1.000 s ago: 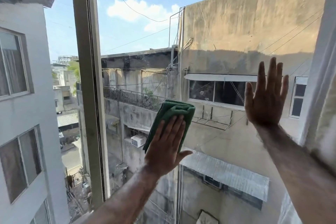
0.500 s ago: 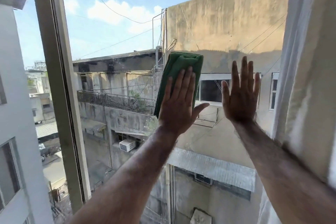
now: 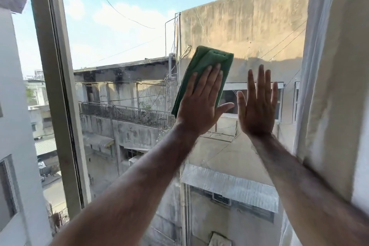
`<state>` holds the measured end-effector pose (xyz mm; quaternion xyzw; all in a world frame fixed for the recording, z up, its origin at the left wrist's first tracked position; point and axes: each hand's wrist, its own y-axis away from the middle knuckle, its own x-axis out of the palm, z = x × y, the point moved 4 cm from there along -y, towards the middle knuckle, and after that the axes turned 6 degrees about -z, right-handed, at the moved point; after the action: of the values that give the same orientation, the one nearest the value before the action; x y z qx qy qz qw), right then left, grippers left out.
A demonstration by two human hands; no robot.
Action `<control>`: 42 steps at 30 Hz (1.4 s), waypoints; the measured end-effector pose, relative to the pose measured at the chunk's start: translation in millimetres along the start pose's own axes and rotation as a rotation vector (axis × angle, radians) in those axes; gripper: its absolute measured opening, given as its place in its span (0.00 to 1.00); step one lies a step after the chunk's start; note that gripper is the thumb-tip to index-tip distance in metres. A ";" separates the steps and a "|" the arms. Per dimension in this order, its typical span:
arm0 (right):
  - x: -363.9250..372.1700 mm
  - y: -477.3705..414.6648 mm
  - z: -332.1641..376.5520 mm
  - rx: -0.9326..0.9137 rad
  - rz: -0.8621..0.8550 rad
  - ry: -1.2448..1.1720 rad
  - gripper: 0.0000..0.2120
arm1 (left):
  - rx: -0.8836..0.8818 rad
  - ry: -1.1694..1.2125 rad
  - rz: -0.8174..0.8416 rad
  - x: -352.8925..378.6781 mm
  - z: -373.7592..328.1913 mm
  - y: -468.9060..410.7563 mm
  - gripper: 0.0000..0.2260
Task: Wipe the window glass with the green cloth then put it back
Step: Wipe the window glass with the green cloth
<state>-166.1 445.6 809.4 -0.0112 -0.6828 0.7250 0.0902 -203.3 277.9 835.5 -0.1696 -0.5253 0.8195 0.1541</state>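
A folded green cloth (image 3: 207,64) lies flat against the window glass (image 3: 129,50) near the middle of the pane. My left hand (image 3: 201,104) presses its palm and spread fingers on the lower part of the cloth, covering that part. My right hand (image 3: 257,106) rests flat on the bare glass just to the right of the cloth, fingers up and apart, holding nothing. Both forearms reach up from the bottom of the view.
A grey window frame post (image 3: 58,94) stands at the left of the pane. A pale curtain (image 3: 335,78) hangs along the right edge, touching my right forearm. Buildings, wires and sky show through the glass.
My left hand has slid the cloth up and to the right across the glass, ending close beside my right hand. The right hand has stayed flat on the pane.
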 end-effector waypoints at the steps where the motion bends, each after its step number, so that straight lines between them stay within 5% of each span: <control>1: -0.3 -0.4 -0.9 0.003 -0.001 0.003 0.29 | -0.014 0.003 0.005 1.2 -1.7 -4.9 0.40; 10: -3.6 -2.9 0.9 0.015 0.028 0.000 0.30 | 0.118 -0.009 0.190 5.5 -33.0 149.1 0.44; 20: 0.0 -2.2 -0.8 0.010 0.033 0.002 0.30 | -0.052 -0.009 0.055 0.4 -11.1 -4.1 0.43; 28: -4.5 -3.4 2.0 0.016 0.039 -0.007 0.31 | 0.170 -0.070 0.238 9.8 -46.9 188.4 0.45; 31: -5.6 -3.9 3.7 0.019 0.047 -0.014 0.31 | 0.218 -0.086 0.217 3.4 -32.6 198.3 0.43; 38: -11.1 -4.9 9.1 0.032 0.078 -0.014 0.31 | -0.260 -0.077 -0.016 -22.8 98.0 81.0 0.44; 42: -7.4 -2.9 5.3 0.019 0.045 0.002 0.31 | -0.572 -0.079 -0.058 -25.3 97.8 35.9 0.42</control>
<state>-159.2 439.5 811.8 -0.0265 -0.6753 0.7333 0.0744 -226.4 173.6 843.9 -0.1591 -0.7453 0.6392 0.1030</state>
